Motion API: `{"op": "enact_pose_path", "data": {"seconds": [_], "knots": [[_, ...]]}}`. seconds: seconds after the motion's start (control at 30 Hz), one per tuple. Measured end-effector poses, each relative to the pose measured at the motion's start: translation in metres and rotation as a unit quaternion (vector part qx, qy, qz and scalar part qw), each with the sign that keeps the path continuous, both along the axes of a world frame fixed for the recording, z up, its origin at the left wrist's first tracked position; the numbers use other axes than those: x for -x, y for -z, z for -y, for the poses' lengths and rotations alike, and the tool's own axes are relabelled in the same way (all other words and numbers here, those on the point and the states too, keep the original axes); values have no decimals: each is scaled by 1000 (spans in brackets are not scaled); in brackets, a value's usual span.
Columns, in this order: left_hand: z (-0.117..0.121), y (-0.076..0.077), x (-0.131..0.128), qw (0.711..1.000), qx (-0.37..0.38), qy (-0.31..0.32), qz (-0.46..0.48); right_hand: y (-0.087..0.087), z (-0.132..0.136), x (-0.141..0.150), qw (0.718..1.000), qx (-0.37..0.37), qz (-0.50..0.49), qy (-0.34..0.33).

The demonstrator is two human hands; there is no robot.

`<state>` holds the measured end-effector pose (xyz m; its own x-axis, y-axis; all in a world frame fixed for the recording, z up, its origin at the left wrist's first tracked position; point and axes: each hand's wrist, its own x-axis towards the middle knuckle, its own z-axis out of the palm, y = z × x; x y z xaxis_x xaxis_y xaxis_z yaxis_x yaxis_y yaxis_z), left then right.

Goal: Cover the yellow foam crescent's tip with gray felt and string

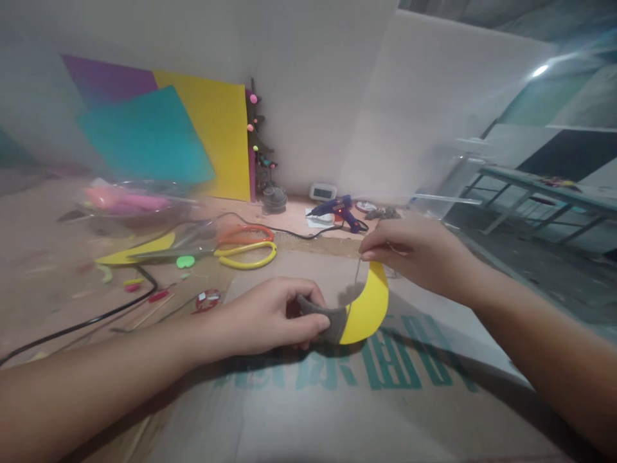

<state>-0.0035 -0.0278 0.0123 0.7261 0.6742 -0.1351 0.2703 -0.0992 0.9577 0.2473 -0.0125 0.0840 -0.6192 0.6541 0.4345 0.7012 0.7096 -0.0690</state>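
Note:
A yellow crescent cutout (370, 308) is held above the cardboard, its left part covered by dark grey cord-like wrapping (333, 325). My left hand (289, 315) is closed round that grey end, thumb on the front face; the fingers behind are partly hidden. From the crescent's inner curve a thin grey cord (357, 273) runs upward to my right hand (400, 247), whose thumb and forefinger pinch it near the yellow upper tip. Whether those fingers also touch the tip I cannot tell.
Orange-and-yellow-handled scissors (248, 252) lie left of the cardboard sheet (289, 424). A blue glue gun (335, 209) with a lit red light stands behind, near a small white clock (322, 191). A black cable (130, 308) crosses the left side. Coloured sheets (222, 135) lean on the wall.

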Motion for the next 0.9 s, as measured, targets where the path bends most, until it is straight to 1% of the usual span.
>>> {"op": "enact_pose_path", "data": {"seconds": [0.13,0.27,0.4,0.47,0.53,0.6,0.63,0.67,0.7,0.77,0.83,0.9], "knots": [[2,0,1,998,52,38,-2,2,-2,3,994,83,-74,-17],[4,-1,1,992,104,71,14,8,-3,9,977,175,-124,-17],[4,-3,1,989,115,89,1,17,-6,15,954,243,-176,-10],[4,-3,2,990,110,89,-6,21,-10,15,936,280,-213,-4],[4,-3,3,990,107,91,-8,25,-14,14,910,333,-247,2],[5,-4,4,990,108,94,-8,30,-18,12,885,386,-259,0],[5,-4,4,989,110,95,-6,33,-20,11,878,402,-259,-2],[5,-4,3,989,112,96,-3,36,-22,10,878,405,-256,-4],[5,-4,3,989,116,95,3,40,-22,10,884,395,-250,-2],[4,-4,1,989,124,80,28,49,-22,12,909,345,-231,17],[0,-3,-1,990,119,39,66,59,-20,15,938,276,-208,34],[-5,0,-4,989,95,-28,106,66,-17,18,959,208,-191,18]]}}
